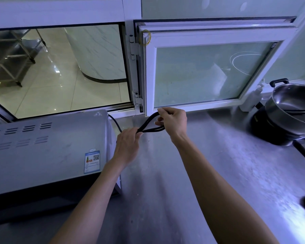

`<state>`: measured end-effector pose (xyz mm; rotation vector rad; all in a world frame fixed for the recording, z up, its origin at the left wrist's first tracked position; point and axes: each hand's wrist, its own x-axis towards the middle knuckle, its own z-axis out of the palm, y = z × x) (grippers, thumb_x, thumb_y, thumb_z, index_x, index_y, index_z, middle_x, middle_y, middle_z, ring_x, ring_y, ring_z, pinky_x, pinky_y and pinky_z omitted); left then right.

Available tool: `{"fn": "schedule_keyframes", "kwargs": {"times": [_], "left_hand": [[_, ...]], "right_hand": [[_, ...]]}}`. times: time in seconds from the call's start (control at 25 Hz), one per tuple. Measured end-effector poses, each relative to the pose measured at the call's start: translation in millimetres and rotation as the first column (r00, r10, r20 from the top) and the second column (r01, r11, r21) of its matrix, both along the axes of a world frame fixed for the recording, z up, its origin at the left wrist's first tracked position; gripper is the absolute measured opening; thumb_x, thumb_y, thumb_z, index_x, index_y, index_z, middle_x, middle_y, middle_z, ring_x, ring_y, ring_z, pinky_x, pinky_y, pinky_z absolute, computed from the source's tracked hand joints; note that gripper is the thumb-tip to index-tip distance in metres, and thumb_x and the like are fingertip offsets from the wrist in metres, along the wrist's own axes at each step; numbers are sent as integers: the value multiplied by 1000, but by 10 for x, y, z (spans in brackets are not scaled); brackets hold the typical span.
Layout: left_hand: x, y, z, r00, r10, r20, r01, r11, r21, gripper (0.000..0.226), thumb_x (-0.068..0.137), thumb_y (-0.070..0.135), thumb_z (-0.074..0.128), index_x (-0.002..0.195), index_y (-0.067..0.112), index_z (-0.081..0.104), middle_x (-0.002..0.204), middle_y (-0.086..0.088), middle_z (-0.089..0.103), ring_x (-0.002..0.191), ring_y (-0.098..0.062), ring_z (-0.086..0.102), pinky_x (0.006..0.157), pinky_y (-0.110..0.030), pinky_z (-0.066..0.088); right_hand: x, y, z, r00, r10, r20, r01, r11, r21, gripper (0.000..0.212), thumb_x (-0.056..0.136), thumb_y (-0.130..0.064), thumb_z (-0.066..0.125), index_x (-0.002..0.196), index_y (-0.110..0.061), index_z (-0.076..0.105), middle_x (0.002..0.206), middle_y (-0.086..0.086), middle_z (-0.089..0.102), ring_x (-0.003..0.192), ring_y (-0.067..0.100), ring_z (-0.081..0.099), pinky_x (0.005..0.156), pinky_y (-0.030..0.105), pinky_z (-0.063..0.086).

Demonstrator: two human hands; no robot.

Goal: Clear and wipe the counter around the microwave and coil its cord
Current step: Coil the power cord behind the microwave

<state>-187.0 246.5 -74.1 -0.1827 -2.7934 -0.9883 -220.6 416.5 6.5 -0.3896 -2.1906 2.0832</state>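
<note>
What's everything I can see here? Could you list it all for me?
microwave: one, silver, left on the counter
cord: one, black, looped, held above the counter beside the microwave
counter: one, steel, underneath
window sash: one, white frame, swung open, behind the hands
pot: one, shiny metal, far right on a black base
white bottle: one, beside the pot
left hand: grips the cord loops
right hand: pinches the loop's far end
</note>
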Motion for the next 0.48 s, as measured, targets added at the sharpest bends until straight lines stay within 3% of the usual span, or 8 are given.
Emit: {"fn": "schedule_keyframes", "kwargs": {"times": [0.12,0.28,0.36,0.48], "left_hand": [[-22,-3,-9,1000,22,-7,-22,1000,-7,47,98,54,16,91,25,53,82,6,54,80,-18,48,76,-34,34],[-24,0,10,1000,-15,20,16,998,-55,37,102,48,18,85,28,44,74,11,46,78,-22,46,72,-36,32],[-44,-14,48,995,-30,94,39,994,-98,55,99,53,11,94,21,55,85,2,56,87,-26,51,80,-41,39],[-57,-72,77,990,4,141,14,991,-131,37,106,34,24,98,19,57,95,-3,61,95,-28,53,90,-43,40]], "right_hand": [[-28,-1,-44,999,41,8,-40,998,-54,12,90,-19,70,85,-11,76,67,2,67,60,18,70,82,50,60],[-18,-14,-61,999,36,-26,-37,999,-35,10,89,-22,70,82,-18,76,64,-1,70,69,23,73,85,52,59],[-21,-22,-64,999,34,-28,-35,999,-32,9,89,-21,70,81,-20,75,67,1,72,69,23,73,85,53,58],[-17,-83,-34,999,35,-40,-38,998,-58,8,89,-20,71,84,-17,76,69,2,72,67,20,70,86,53,58]]}}
